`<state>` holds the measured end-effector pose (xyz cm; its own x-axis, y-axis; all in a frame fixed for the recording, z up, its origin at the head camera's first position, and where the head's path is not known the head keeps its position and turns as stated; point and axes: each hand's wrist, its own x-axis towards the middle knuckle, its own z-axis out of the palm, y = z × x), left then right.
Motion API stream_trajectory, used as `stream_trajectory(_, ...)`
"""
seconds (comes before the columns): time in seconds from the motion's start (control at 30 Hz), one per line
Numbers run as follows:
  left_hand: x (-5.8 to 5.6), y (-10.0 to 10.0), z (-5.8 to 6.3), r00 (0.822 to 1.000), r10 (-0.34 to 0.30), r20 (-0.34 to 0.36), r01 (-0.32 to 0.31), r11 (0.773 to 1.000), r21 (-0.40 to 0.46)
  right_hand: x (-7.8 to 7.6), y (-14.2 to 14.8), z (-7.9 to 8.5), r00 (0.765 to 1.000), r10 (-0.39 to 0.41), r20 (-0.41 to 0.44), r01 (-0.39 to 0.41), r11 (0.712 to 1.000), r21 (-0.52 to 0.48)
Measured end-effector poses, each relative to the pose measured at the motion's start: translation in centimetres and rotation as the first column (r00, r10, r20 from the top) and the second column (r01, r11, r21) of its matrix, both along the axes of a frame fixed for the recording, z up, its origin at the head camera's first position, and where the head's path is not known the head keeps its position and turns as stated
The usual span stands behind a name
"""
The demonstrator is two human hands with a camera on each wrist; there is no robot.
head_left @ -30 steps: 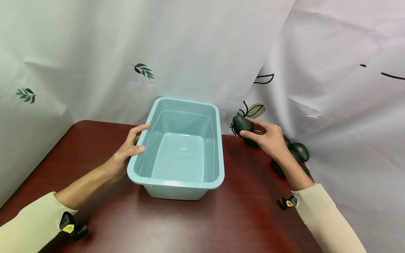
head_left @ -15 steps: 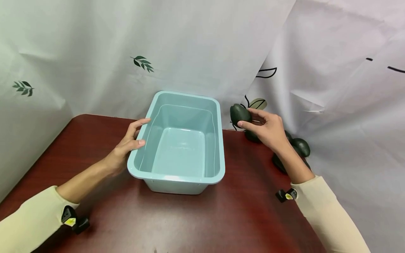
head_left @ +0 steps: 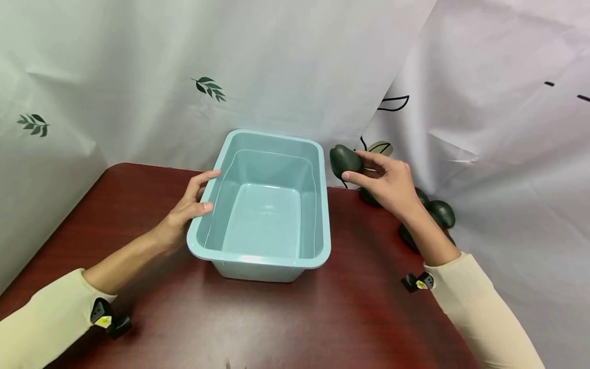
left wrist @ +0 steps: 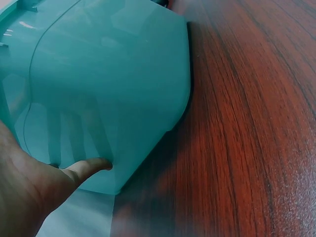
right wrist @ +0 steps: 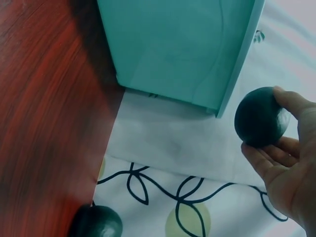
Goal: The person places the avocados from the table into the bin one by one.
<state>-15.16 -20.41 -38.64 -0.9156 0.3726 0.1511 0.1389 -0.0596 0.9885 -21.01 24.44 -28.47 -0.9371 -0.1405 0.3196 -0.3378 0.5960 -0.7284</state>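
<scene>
Holding a dark green avocado [head_left: 345,161] between thumb and fingers of the right hand [head_left: 392,184], raised just outside the right rim of a pale blue tub [head_left: 258,272]. Gripping the tub's left rim with the fingers of the left hand [head_left: 182,215]. Under the tub, a red-brown bench [head_left: 276,328]; on it at right, other avocados [head_left: 442,213]; behind, white cloth [head_left: 295,66] with printed leaves.
</scene>
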Motion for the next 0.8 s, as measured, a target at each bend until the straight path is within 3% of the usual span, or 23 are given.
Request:
stream_trajectory(0.43, 0.3, -0.1, 0.0, 1.000, 0.007, 0.011, -0.007, 1.000, -0.006, 0.8, -1.7, 0.3, 0.995, 0.089, -0.035, -0.090, 0.995, -0.048)
stream_trajectory(0.8, 0.1, 0.0, -0.2, 1.000, 0.009, 0.011, -0.009, 1.000, 0.006, 1.5, -2.6, 0.5, 0.995, 0.093, -0.031, -0.093, 0.996, -0.010)
